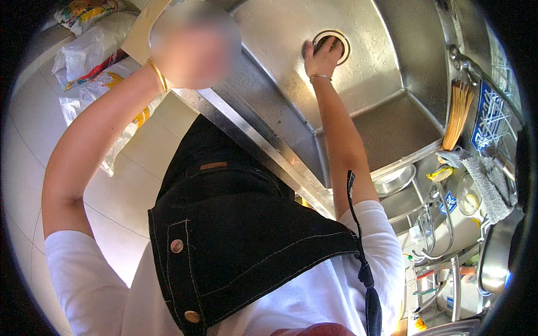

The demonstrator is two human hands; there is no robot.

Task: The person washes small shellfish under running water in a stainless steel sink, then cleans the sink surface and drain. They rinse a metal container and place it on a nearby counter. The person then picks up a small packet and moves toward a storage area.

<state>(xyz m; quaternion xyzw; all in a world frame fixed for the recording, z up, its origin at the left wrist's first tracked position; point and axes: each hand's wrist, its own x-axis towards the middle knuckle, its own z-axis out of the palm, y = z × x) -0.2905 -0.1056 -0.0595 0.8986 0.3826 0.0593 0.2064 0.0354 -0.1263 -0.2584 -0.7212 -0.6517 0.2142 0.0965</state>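
My right hand reaches into the stainless steel sink, its fingers inside the round metal-rimmed drain opening. The fingertips are lost in the dark of the drain, so I cannot tell if they grip anything. A thin bracelet circles that wrist. A round blur covers my left hand, which is over or near the sink's left front end; its fingers and anything in them are hidden. A gold-coloured bangle sits on the left wrist. My black apron lies close along the sink's front edge.
Plastic bags lie on the tiled floor at left. On the right are a metal tap, a bundle of thin wooden sticks, a grey cloth, a steel bowl and metal racks.
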